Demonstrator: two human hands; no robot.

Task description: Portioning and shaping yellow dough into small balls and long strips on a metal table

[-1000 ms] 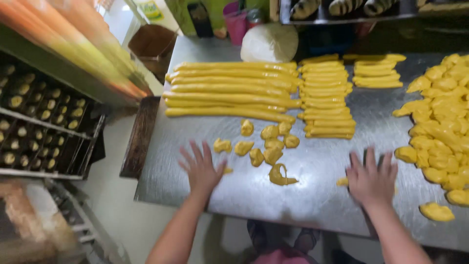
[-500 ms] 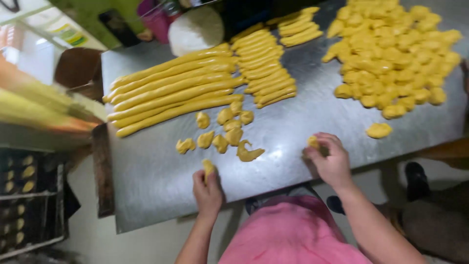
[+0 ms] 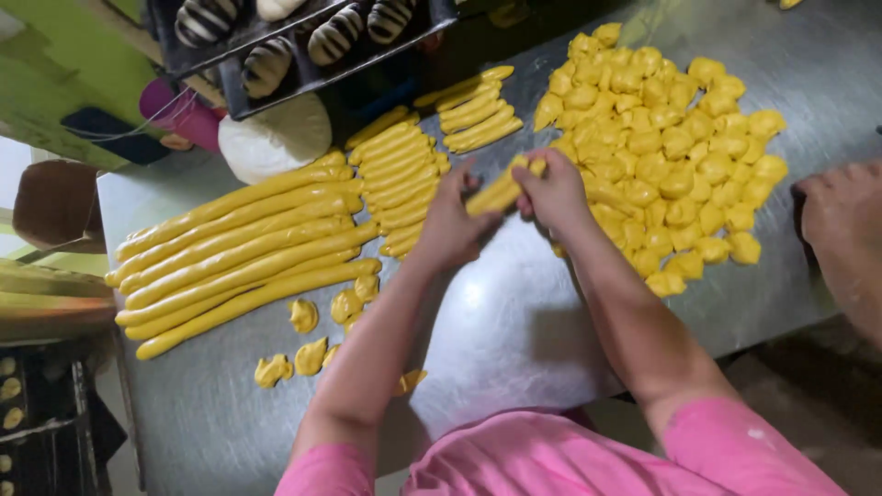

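- We hold one short yellow dough stick (image 3: 501,191) between both hands, lifted just above the steel table (image 3: 514,321).
- Our left hand (image 3: 452,222) is curled around the lower end of that stick, fingers closed on it.
- Our right hand (image 3: 553,191) pinches the upper end, thumb and fingers pressed onto the dough.
- The stick sits just left of the big heap of yellow dough lumps (image 3: 671,138), and our right hand touches the heap's near edge.
- Left of the stick, close by, lies a row of short dough sticks (image 3: 400,179); a smaller second batch (image 3: 473,115) lies behind the stick.
- Further left of the stick, long dough ropes (image 3: 243,248) lie side by side across the table.
- Below those ropes, well left of the stick, a few small torn dough bits (image 3: 308,344) are scattered.
- A white round dough ball (image 3: 276,138) sits behind the ropes, beside a pink cup (image 3: 175,106).
- A dark tray of striped buns (image 3: 303,41) stands behind the stick.
- Another person's hand (image 3: 845,220) rests at the table's right edge, beyond the heap.
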